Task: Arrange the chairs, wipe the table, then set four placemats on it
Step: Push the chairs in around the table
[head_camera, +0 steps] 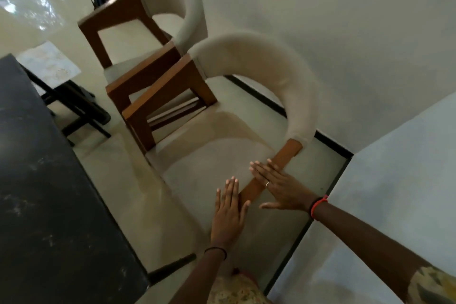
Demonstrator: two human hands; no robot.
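Head view: left hand (228, 207), right hand (276, 186), fingers straight, holding nothing, flat against wooden arm (283, 155) of near chair (271, 64); push evenly toward table (37, 155).

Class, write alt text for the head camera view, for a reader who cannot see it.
A person's left hand and right hand, fingers straight, reach the wooden arm of the nearer cream chair. A second matching chair stands just behind it, and a dark table fills the left edge.
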